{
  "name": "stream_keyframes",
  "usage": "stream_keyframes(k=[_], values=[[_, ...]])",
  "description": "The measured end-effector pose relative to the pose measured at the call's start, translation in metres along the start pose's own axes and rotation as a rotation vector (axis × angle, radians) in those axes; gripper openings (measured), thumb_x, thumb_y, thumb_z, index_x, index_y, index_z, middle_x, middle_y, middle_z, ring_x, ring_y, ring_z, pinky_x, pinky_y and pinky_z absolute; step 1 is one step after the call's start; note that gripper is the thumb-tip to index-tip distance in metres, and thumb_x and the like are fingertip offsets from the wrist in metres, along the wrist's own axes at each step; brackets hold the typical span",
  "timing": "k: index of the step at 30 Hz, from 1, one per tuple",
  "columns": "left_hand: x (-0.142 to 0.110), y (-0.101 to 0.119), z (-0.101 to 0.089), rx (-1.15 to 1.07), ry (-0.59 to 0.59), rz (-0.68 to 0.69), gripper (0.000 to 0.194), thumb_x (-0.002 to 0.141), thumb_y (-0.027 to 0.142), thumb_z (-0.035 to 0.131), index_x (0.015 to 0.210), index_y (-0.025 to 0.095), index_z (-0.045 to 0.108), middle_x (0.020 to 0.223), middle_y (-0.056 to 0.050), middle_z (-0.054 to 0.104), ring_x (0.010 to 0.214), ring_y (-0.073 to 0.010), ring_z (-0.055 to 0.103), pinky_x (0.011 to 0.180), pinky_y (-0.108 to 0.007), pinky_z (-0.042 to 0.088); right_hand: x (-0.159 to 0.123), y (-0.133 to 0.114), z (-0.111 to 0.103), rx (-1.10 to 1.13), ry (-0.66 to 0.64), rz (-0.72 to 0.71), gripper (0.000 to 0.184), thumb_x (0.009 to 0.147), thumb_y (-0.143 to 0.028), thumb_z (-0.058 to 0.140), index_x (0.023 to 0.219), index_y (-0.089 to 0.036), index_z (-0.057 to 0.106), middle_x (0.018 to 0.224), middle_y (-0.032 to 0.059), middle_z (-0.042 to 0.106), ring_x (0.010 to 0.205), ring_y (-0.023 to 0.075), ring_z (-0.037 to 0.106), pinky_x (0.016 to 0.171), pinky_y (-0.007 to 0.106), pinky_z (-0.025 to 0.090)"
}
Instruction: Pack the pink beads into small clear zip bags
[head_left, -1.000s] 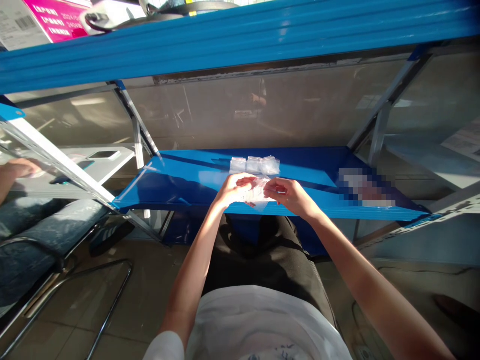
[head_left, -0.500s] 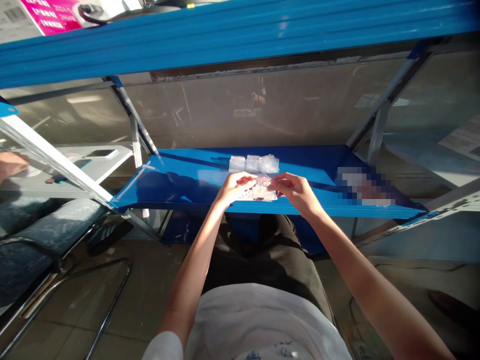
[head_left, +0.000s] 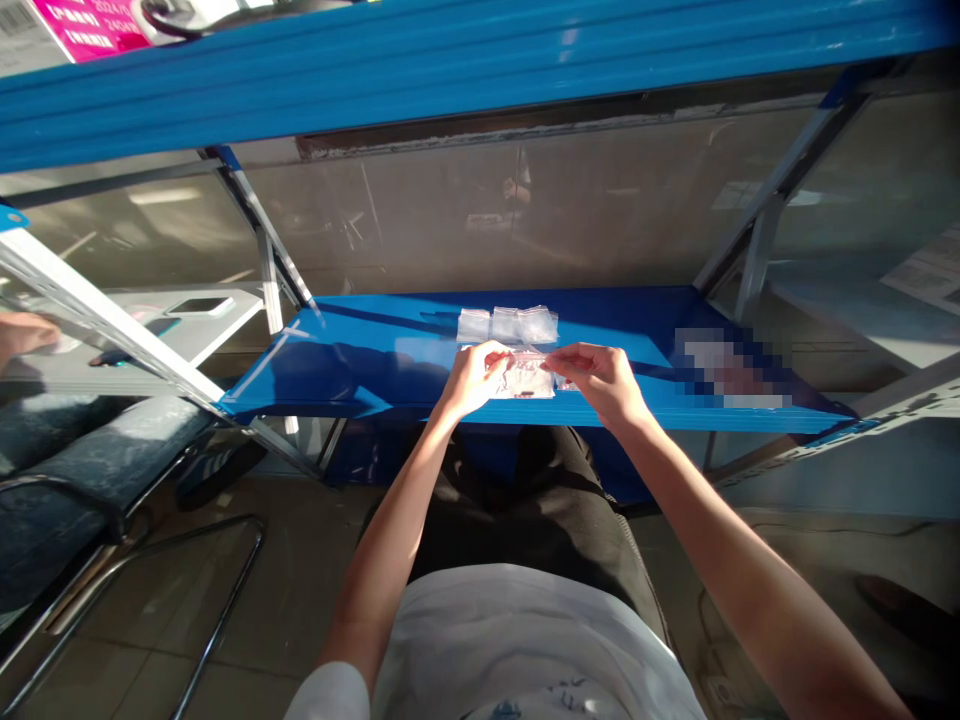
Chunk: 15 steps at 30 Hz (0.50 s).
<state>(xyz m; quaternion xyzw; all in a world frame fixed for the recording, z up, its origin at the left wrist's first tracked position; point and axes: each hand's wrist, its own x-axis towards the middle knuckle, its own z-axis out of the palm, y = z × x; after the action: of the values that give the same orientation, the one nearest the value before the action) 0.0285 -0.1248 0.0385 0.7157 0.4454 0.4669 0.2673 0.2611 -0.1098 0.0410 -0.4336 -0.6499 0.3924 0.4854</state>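
Note:
My left hand (head_left: 474,376) and my right hand (head_left: 598,378) each pinch one side of a small clear plastic bag (head_left: 526,376) with small dark bits inside. I hold it stretched flat between them, just above the front part of a blue metal shelf (head_left: 360,365). A row of similar small clear bags (head_left: 508,324) lies on the shelf right behind my hands.
A second blue shelf (head_left: 450,70) runs overhead with a pink box (head_left: 90,25) on it. A blurred patch (head_left: 731,372) sits on the shelf's right end. Another person's hand (head_left: 26,333) and a phone (head_left: 199,305) on a grey surface are at the left. A metal chair frame (head_left: 150,560) stands lower left.
My hands have drawn slightly apart and lifted a little, and the crumpled bag between them is now pulled flat.

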Motion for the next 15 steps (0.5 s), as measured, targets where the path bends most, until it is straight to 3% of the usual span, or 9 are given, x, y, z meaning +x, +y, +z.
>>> stream_keyframes(k=[8, 15], values=[[-0.002, 0.003, 0.007, -0.023, 0.002, 0.009, 0.025, 0.099, 0.04, 0.061, 0.097, 0.017, 0.072, 0.093, -0.009, 0.078, 0.086, -0.0219, 0.072, 0.08, -0.035, 0.057, -0.004, -0.007, 0.005, 0.037, -0.151, -0.016, 0.041, 0.089, -0.059, 0.077, 0.095, -0.019, 0.077, 0.094, 0.0099, 0.081, 0.083, 0.0225, 0.071, 0.07, 0.032, 0.052], [-0.001, 0.007, 0.013, -0.121, -0.069, -0.002, 0.031, 0.1, 0.045, 0.061, 0.094, 0.016, 0.071, 0.086, -0.006, 0.076, 0.078, -0.0177, 0.069, 0.07, -0.028, 0.052, -0.006, -0.006, 0.005, -0.091, -0.062, -0.106, 0.037, 0.095, -0.055, 0.07, 0.088, -0.019, 0.075, 0.088, 0.0093, 0.08, 0.083, 0.0246, 0.072, 0.077, 0.036, 0.053]])
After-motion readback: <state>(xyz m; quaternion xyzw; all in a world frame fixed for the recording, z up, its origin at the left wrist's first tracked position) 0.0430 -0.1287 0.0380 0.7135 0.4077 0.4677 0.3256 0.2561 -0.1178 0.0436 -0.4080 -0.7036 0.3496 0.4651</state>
